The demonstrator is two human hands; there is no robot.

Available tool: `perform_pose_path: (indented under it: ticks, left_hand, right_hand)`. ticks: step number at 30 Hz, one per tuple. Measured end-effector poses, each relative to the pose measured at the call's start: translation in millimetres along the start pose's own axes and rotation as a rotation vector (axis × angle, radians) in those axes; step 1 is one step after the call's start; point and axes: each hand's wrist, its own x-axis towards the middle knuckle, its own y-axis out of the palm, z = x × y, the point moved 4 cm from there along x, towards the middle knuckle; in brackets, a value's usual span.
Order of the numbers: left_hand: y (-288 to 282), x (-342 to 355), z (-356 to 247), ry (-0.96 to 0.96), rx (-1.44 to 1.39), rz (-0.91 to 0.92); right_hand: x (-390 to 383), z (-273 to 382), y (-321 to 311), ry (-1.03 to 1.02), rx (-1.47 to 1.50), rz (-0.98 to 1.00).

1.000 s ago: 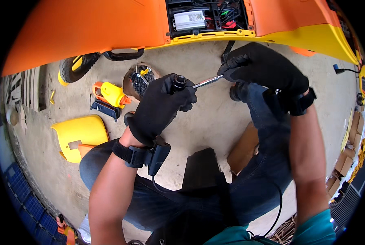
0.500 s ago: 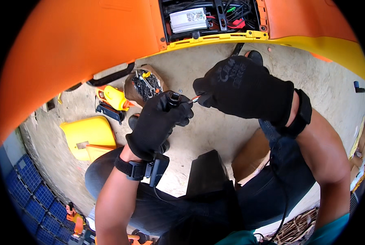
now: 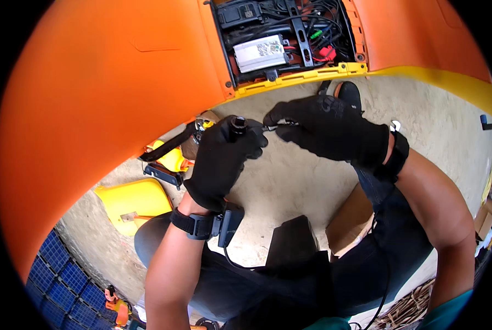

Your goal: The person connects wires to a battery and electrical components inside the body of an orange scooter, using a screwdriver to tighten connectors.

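My left hand [image 3: 224, 151], in a black glove, is closed round a short black cylinder [image 3: 238, 124] whose round end stands up out of the fist. My right hand [image 3: 328, 129], also gloved in black, is closed, with thumb and forefinger pinching a thin, small piece [image 3: 271, 128] that reaches across to the left fingertips. Its kind is too small to make out. Both hands are held close together in front of the orange and yellow body panel [image 3: 108, 93], below its opening.
Inside the opening sit a silver box [image 3: 260, 54], dark cables and a red connector [image 3: 327, 53]. A yellow panel [image 3: 139, 201] lies on the concrete floor at left, near blue crates [image 3: 53, 275]. A wrench end [image 3: 395, 125] shows beside my right wrist. Cardboard [image 3: 350, 220] lies by my leg.
The view has shifted, so the opening sits lower and the orange panel covers more of the tool box. The hands stay together; the red and white seen on the thin piece no longer shows.
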Motion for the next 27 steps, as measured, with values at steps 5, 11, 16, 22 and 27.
perform_pose_path:
  ticks: [5, 11, 16, 22, 27]
  left_hand:
    - [5.2, -1.7, 2.6, -0.040, 0.081, 0.006]
    - [-2.4, 7.5, 0.9, 0.000, 0.254, -0.047]
    - [-23.9, 2.1, -3.5, 0.087, 0.022, -0.238]
    - [5.6, 22.1, -62.1, 0.237, 0.510, -0.248]
    - [0.7, 82.3, -117.0, 0.472, 0.469, -0.200]
  right_hand:
    - [11.5, -4.8, 20.6, -0.032, 0.033, 0.145]
    - [16.9, -25.0, 7.9, -0.460, -0.129, -0.172]
    - [23.8, -39.4, -13.0, -0.356, -0.202, -0.194]
    - [46.6, -107.7, -32.4, -0.299, -0.308, -0.401]
    - [43.5, -135.3, -24.6, -0.142, -0.111, -0.558]
